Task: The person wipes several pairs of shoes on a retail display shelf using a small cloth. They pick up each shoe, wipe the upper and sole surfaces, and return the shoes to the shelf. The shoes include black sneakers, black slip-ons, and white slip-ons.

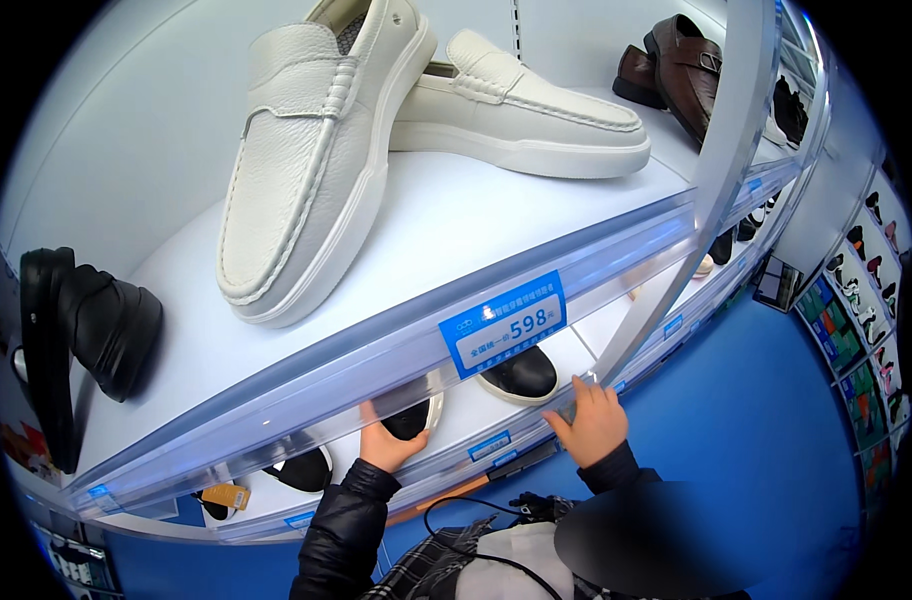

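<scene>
My left hand (396,444) is at a black shoe with a white sole (409,420) on the lower shelf, thumb on one side and fingers on the other. The clear price rail above partly hides that shoe. To its right on the same shelf sits a black shoe (522,375) with a pale sole. My right hand (594,421) is by the shelf's front edge near the upright, thumb and fingers apart. A small greyish patch shows between them, and I cannot tell whether it is held. On the upper shelf, a white leather loafer (298,172) leans against its mate (531,112).
The clear rail (336,394) along the upper shelf carries a blue price tag (504,324) with writing. A white upright (715,172) stands at right. Black shoes (110,330) are at left, brown buckled loafers (685,82) at far right. Blue floor (748,420) lies below.
</scene>
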Tool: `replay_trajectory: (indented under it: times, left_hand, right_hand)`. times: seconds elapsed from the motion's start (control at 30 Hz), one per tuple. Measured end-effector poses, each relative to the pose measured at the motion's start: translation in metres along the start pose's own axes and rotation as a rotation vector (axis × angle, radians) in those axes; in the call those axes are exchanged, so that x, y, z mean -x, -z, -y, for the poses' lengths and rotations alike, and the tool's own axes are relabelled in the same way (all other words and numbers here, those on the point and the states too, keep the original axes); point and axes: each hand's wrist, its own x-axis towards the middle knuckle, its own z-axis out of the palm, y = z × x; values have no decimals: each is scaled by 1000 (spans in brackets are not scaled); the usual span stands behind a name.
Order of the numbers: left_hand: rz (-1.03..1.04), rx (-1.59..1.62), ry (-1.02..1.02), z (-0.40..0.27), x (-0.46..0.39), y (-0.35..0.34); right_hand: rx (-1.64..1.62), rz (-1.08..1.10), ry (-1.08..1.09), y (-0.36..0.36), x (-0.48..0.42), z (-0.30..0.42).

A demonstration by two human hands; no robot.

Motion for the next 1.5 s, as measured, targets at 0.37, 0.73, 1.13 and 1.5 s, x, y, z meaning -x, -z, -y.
replay_trajectory:
  times: [0.37, 0.73, 1.13, 1.5]
  left_hand:
    - [-62, -35, -34, 5, 4, 0]
    - [-128, -140, -32, -15, 0, -16]
    - [-176, -88, 19, -35, 5, -29]
    - [-394, -366, 191, -68, 101, -49]
  right_hand:
    - [81, -11, 101, -36, -34, -16]
    - [91, 111, 61, -45, -56, -27]
    - [67, 122, 125, -42, -58, -36]
    - [-506, 84, 316, -8, 21, -78]
